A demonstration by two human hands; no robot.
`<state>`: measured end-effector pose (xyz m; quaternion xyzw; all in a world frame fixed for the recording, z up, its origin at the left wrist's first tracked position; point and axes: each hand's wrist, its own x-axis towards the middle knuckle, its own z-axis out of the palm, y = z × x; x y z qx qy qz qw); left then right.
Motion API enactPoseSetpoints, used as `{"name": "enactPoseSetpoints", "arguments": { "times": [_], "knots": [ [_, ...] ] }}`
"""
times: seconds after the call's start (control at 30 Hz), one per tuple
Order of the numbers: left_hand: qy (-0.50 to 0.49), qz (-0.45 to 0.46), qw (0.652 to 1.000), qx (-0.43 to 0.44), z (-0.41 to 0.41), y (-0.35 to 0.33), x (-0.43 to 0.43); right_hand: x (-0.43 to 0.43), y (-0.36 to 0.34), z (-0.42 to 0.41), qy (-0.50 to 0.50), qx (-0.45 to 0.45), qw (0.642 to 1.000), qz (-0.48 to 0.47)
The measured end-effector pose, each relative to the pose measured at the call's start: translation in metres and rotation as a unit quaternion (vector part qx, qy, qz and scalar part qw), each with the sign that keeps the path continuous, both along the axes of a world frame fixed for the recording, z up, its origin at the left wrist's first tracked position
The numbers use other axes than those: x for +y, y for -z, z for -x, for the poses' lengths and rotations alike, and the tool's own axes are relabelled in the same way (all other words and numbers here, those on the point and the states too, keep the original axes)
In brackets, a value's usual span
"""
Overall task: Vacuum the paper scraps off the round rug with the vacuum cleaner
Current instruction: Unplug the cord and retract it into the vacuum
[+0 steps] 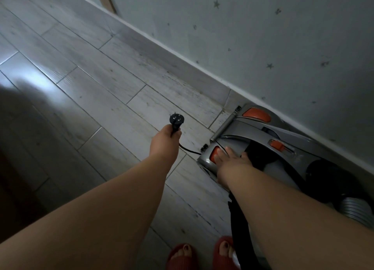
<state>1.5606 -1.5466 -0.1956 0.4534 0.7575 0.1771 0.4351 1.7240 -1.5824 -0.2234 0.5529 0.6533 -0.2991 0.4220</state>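
Black plastic is pinched between the curled fingers (176, 133) of the left hand (165, 141): the plug (176, 119) of the vacuum cleaner is held just behind its head, with the metal prongs turned up and away from the body. From under that hand the black cord (189, 150) is led down across the floor (97, 81) to the near end of the vacuum cleaner (253, 132). The fingers (229, 149) of the right hand (230, 161) are laid out fairly straight and relaxed on top of the grey casing, nothing being gripped; one fingertip is rested on an orange pedal button (213, 156) at the near corner, while the others are spread toward the dark recess under the carrying handle. A second orange button (256, 115) is seen at the far corner, and a small orange slider (276, 144) on the handle. The machine is set on the floor, lengthwise against the skirting board (162, 47), with its ribbed grey hose (356, 211) coiled at the right edge of the view. Both bare forearms are stretched forward from the lower edge. Red slippers (182, 256) are worn on the feet below. Grey wood-look tiles are laid across the floor, and the pale wall (263, 26) is dotted with small stars.
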Motion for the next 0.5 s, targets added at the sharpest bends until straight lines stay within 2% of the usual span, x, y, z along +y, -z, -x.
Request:
{"name": "enactPoseSetpoints", "arguments": {
  "times": [0.5],
  "knots": [
    [0.017, 0.032, 0.999, -0.024, -0.006, 0.006, -0.018, -0.002, 0.0, -0.002, 0.002, 0.01, 1.0, -0.004]
  ]
}}
